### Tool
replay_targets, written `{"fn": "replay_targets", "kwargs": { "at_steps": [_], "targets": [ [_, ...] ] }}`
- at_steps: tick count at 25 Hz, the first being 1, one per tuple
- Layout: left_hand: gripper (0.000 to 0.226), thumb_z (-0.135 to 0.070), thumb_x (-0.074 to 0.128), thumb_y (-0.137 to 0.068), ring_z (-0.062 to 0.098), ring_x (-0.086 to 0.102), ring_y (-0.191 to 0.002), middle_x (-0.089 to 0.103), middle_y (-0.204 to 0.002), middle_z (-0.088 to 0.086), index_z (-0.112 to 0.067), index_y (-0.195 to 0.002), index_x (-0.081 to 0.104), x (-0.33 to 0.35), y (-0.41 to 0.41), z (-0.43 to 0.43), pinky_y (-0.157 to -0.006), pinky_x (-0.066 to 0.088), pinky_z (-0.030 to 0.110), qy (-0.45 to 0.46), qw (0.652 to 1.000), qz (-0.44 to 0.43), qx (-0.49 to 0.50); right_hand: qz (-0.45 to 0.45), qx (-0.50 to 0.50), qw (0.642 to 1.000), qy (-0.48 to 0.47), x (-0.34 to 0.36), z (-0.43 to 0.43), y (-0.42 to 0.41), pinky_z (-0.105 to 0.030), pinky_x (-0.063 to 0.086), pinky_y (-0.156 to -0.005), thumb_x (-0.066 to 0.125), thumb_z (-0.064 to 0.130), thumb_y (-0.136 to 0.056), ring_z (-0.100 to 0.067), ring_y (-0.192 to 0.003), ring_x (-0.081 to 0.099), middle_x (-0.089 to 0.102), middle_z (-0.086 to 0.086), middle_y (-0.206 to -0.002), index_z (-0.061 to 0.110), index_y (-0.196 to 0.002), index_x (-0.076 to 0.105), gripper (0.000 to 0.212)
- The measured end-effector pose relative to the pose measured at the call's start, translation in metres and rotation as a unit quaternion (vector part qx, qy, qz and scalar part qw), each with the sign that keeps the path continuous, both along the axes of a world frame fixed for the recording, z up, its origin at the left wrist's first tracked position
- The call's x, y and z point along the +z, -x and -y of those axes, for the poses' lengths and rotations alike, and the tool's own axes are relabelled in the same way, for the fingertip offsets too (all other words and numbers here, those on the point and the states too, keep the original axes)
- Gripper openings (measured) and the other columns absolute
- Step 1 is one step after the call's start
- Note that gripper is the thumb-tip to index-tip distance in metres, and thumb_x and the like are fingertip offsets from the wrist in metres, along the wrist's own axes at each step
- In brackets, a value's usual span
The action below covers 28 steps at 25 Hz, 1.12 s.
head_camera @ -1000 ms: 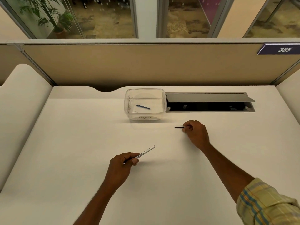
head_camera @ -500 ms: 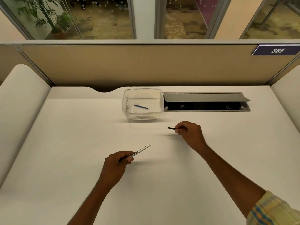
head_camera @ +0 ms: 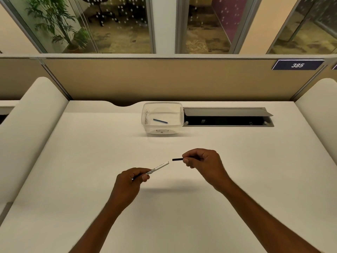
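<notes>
Above the desk (head_camera: 73, 161), in front of the clear tub (head_camera: 162, 131), the left hand (head_camera: 131, 181) pinches the pen (head_camera: 160, 166) low down, and the right hand (head_camera: 204, 163) pinches the short black piece (head_camera: 177, 159). Their ends are just apart and angled. Pushed together crooked, the piece could slip and drop.

I counted two hands, one left hand (head_camera: 130, 181) and one right hand (head_camera: 206, 164). I saw one white pen (head_camera: 158, 167), one black cap (head_camera: 177, 159), one clear tub (head_camera: 161, 103), one blue stick (head_camera: 160, 121), one cable hatch (head_camera: 226, 112) and one number plate (head_camera: 297, 65).
</notes>
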State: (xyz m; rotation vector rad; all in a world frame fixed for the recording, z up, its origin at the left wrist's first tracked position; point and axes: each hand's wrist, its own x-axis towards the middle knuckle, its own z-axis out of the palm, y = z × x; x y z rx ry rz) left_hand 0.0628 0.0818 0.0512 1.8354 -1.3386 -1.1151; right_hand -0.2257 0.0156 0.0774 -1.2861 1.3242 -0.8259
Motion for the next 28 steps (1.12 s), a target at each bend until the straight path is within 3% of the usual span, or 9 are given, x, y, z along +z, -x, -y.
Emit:
{"fn": "replay_targets", "kwargs": {
  "at_steps": [4,9,14,19,22,24,28],
  "targets": [
    [0.026,-0.012,0.074,-0.093,-0.001,0.063,-0.076,0.079,-0.087,-0.012,-0.035,-0.098,0.083,0.012,0.005,-0.010,-0.074,0.049,0.023,0.016,1.000,0.000,-0.006,0.002,0.005,1.000,0.011,0.009,-0.016,-0.004,-0.032,0.062,-0.077,0.086,0.013,-0.087,-0.017,-0.073,0.071,0.082,-0.007,-0.082,0.030,-0.092,0.086,0.018],
    [0.027,-0.011,0.074,-0.093,0.001,0.065,-0.079,0.079,-0.087,-0.013,-0.037,-0.097,0.083,0.015,0.007,-0.017,-0.074,0.049,0.020,0.036,0.999,-0.002,-0.015,-0.005,-0.003,1.000,0.018,0.015,-0.028,-0.002,-0.040,0.064,-0.080,0.086,0.013,-0.087,-0.035,-0.083,0.075,0.082,-0.006,-0.082,0.029,-0.091,0.086,0.016],
    [0.031,-0.011,0.076,-0.091,0.002,0.067,-0.092,0.078,-0.088,-0.020,-0.041,-0.095,0.082,0.014,0.007,-0.020,-0.072,0.046,0.009,0.068,0.997,0.020,-0.026,-0.046,0.012,0.998,0.049,0.020,-0.035,0.002,-0.017,0.058,-0.072,0.085,0.012,-0.088,-0.003,-0.072,0.072,0.081,0.007,-0.079,0.029,-0.089,0.086,0.017],
    [0.035,-0.005,0.077,-0.091,0.004,0.069,-0.093,0.076,-0.091,-0.022,-0.039,-0.098,0.081,0.019,0.006,-0.020,-0.074,0.047,0.008,0.104,0.993,0.039,-0.036,-0.089,0.030,0.989,0.116,0.025,-0.035,0.001,-0.011,0.052,-0.072,0.085,0.007,-0.088,-0.007,-0.083,0.074,0.081,0.017,-0.086,0.024,-0.093,0.086,0.017],
    [0.033,-0.003,0.076,-0.090,0.005,0.069,-0.094,0.076,-0.092,-0.023,-0.034,-0.100,0.082,0.023,0.005,-0.020,-0.077,0.049,0.011,0.119,0.991,0.047,-0.042,-0.098,0.032,0.987,0.122,0.025,-0.035,-0.001,-0.009,0.050,-0.071,0.085,0.006,-0.088,-0.005,-0.081,0.072,0.080,0.017,-0.087,0.024,-0.093,0.086,0.018],
    [0.033,-0.002,0.076,-0.091,0.006,0.069,-0.092,0.076,-0.091,-0.021,-0.033,-0.101,0.083,0.024,0.004,-0.019,-0.079,0.053,0.021,0.113,0.992,0.047,-0.042,-0.098,0.028,0.988,0.118,0.025,-0.035,0.000,-0.010,0.050,-0.070,0.085,0.007,-0.088,-0.004,-0.079,0.071,0.080,0.016,-0.086,0.025,-0.092,0.085,0.019],
    [0.034,-0.003,0.075,-0.091,0.008,0.069,-0.092,0.076,-0.090,-0.019,-0.034,-0.101,0.083,0.025,0.009,-0.020,-0.081,0.056,0.029,0.106,0.992,0.039,-0.054,-0.093,0.038,0.989,0.106,0.026,-0.040,-0.002,-0.017,0.053,-0.069,0.085,0.010,-0.088,-0.012,-0.079,0.071,0.080,0.012,-0.085,0.027,-0.092,0.085,0.017]
  ]
}}
